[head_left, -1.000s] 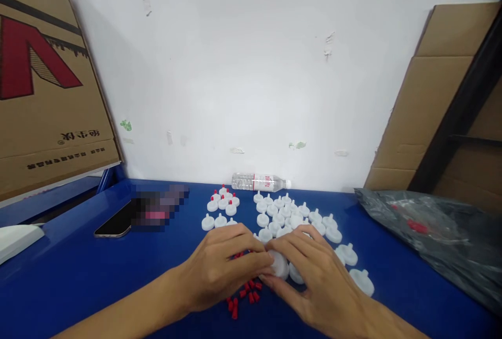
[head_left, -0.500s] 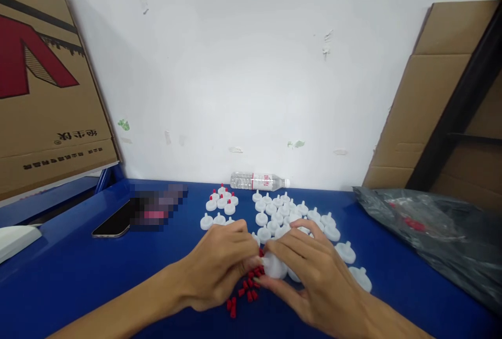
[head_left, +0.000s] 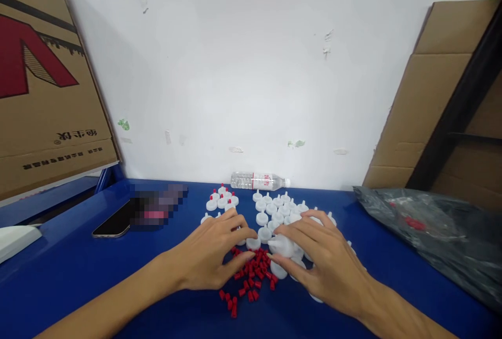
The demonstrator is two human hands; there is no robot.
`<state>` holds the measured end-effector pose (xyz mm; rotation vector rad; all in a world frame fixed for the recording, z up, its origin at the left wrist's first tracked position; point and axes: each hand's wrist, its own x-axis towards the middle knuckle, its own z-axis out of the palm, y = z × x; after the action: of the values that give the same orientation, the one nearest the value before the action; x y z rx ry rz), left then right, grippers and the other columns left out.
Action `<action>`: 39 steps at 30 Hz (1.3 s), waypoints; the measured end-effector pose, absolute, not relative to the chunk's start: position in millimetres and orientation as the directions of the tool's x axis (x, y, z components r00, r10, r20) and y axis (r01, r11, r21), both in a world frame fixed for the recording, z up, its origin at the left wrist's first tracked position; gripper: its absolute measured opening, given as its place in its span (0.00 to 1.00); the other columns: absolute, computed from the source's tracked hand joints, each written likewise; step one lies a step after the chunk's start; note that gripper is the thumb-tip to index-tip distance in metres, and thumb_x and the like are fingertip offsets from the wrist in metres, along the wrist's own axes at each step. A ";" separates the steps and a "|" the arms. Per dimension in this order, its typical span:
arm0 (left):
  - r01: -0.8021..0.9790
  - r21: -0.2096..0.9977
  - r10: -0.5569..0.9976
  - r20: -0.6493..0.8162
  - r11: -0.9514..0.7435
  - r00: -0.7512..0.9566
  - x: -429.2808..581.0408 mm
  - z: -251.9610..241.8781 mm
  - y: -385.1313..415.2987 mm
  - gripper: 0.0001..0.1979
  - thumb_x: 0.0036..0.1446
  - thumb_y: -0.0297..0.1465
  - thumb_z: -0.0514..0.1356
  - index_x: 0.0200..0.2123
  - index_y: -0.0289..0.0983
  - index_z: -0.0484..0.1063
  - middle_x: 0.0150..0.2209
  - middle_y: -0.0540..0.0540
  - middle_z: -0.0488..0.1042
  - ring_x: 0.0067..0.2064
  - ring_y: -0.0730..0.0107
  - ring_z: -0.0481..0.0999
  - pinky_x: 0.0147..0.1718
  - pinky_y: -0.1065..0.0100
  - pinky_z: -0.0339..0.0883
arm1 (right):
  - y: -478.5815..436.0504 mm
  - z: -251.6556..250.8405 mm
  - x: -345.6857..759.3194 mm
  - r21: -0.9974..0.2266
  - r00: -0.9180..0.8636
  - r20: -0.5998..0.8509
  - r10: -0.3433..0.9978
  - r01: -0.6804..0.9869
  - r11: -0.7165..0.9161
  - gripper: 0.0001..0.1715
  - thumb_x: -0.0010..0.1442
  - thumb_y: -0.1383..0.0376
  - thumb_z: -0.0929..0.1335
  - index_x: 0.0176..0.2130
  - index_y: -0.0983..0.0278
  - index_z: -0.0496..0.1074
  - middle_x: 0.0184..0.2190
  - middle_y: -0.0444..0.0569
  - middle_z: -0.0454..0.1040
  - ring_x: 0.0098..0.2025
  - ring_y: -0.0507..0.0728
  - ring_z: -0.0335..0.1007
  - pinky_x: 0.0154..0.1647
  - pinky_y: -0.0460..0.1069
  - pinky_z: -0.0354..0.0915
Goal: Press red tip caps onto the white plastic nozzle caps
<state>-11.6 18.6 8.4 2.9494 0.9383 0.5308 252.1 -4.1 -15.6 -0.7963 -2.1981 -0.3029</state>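
My left hand (head_left: 215, 252) is open above the blue table, thumb and fingers apart, over the left edge of a pile of small red caps (head_left: 257, 268). A white spouted lid (head_left: 253, 244) shows just beyond its fingertips; whether they touch it I cannot tell. In my right hand (head_left: 321, 258), a translucent white spouted lid (head_left: 281, 246) is held between thumb and fingers, its spout pointing left. More white spouted lids (head_left: 262, 218) stand behind and beneath that hand, partly hidden by it. At the back left, several white lids carry red tips (head_left: 212, 203).
A clear plastic bottle (head_left: 259, 180) lies against the white wall. To the left is a phone (head_left: 113, 219) beside a blurred patch, with a printed cardboard box (head_left: 50, 114) behind. A dark plastic bag (head_left: 435, 234) covers the right side of the blue table (head_left: 164, 307).
My left hand has come away from the lid's spout and opened, shifting slightly left. My right hand still holds the lid, moved a little right and up. More red caps show.
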 end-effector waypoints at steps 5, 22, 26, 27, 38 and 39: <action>0.439 0.127 0.444 0.471 -0.889 0.762 -7.1 10.8 8.2 0.13 0.71 0.35 0.57 0.57 0.41 0.69 0.43 0.44 0.76 0.43 0.62 0.72 0.37 0.65 0.66 | -6.0 -16.7 249.4 0.013 -0.544 0.736 0.403 0.606 0.795 0.18 0.68 0.60 0.71 0.56 0.62 0.71 0.42 0.49 0.81 0.39 0.58 0.78 0.57 0.62 0.64; 0.855 -0.321 0.607 0.605 -0.407 0.516 -52.0 34.3 55.5 0.13 0.72 0.28 0.51 0.42 0.35 0.76 0.39 0.39 0.79 0.44 0.54 0.74 0.32 0.64 0.67 | -14.4 -8.6 244.4 -0.053 -0.519 0.741 0.426 0.587 0.808 0.14 0.72 0.68 0.65 0.55 0.61 0.72 0.42 0.49 0.81 0.39 0.56 0.77 0.54 0.59 0.65; 0.914 -0.356 0.850 0.404 -0.194 0.338 -69.5 38.0 69.2 0.14 0.68 0.24 0.51 0.38 0.31 0.77 0.38 0.33 0.79 0.45 0.43 0.77 0.28 0.62 0.66 | -14.3 -8.7 243.2 -0.090 -0.543 0.713 0.443 0.556 0.826 0.12 0.71 0.71 0.64 0.51 0.61 0.73 0.40 0.47 0.80 0.39 0.56 0.75 0.51 0.57 0.65; 0.914 -0.356 0.869 0.368 -0.197 0.330 -71.6 35.9 71.2 0.13 0.66 0.23 0.52 0.36 0.31 0.77 0.37 0.33 0.79 0.43 0.44 0.78 0.29 0.62 0.66 | -14.4 -8.7 243.1 -0.093 -0.546 0.711 0.443 0.551 0.830 0.12 0.70 0.71 0.64 0.50 0.60 0.73 0.40 0.47 0.80 0.39 0.55 0.75 0.51 0.57 0.65; 0.933 -0.264 0.926 0.223 -0.243 0.304 -63.4 29.8 68.3 0.19 0.71 0.29 0.47 0.35 0.34 0.76 0.34 0.34 0.79 0.37 0.44 0.81 0.35 0.55 0.69 | -14.3 -6.8 242.8 -0.072 -0.556 0.716 0.422 0.543 0.836 0.10 0.71 0.72 0.64 0.45 0.61 0.73 0.37 0.45 0.80 0.35 0.54 0.75 0.50 0.55 0.65; 0.936 -0.246 0.918 0.244 -0.253 0.312 -63.4 30.2 69.6 0.20 0.72 0.30 0.45 0.38 0.34 0.76 0.36 0.34 0.79 0.39 0.44 0.80 0.35 0.55 0.69 | -14.3 -6.9 243.1 -0.073 -0.555 0.717 0.422 0.543 0.837 0.10 0.71 0.72 0.64 0.45 0.61 0.73 0.37 0.45 0.79 0.35 0.54 0.74 0.51 0.56 0.65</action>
<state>-63.4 69.6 30.2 2.8047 2.0777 0.0898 243.1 -14.3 -6.9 -0.7004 -2.2390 -0.1999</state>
